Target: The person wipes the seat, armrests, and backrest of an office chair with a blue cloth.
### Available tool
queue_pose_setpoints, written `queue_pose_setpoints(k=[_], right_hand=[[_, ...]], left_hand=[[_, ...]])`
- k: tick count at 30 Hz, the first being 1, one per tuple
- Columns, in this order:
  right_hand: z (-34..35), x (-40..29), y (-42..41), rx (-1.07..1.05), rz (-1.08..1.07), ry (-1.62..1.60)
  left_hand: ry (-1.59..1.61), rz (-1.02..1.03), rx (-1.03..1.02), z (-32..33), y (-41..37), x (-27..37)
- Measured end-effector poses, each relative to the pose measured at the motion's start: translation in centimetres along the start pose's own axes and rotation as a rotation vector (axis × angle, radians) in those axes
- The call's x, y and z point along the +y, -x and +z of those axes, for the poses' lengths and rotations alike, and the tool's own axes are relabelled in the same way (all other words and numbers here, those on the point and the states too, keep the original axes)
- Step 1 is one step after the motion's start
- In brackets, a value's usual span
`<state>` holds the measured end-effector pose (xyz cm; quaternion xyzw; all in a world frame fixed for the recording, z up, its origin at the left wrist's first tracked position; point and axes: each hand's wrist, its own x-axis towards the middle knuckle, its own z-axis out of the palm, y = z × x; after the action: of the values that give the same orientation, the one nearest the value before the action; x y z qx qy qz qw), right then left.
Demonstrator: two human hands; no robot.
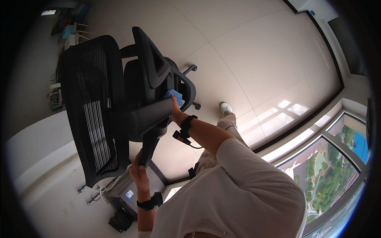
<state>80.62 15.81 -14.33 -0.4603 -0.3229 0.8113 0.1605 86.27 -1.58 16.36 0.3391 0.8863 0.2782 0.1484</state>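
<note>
A black office chair [119,125] with a mesh backrest [93,119] stands in front of me. My right hand [175,108] holds a blue cloth [175,95] against black plastic parts beside the seat. The fingers are partly hidden behind a wide black chair part [148,116]. Lower down, my left hand [139,172] grips the end of a black armrest [149,150], its thumb on the near side. Some of its fingers are out of sight behind the armrest. Both wrists wear black bands, and a small device hangs by a cable at the right one.
Chair casters [194,67] rest on the tiled floor [226,59]. Beyond my left hand stands a grey box-shaped appliance [126,184] with a label and white cables [102,192]. Windows [321,175] line the right side. Stools and other items [70,35] sit at the far left.
</note>
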Motion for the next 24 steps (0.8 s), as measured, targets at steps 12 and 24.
queue_pose_setpoints(k=[12, 24], right_hand=[[-1.8, -5.8, 2.6, -0.071, -0.046, 0.363], [-3.8, -18.6, 1.9, -0.143, -0.626, 0.129]], left_hand=[[-0.290, -0.104, 0.170, -2.0, 5.9, -6.1], [-0.470, 0.023, 0.161, -0.8, 3.1, -4.7]])
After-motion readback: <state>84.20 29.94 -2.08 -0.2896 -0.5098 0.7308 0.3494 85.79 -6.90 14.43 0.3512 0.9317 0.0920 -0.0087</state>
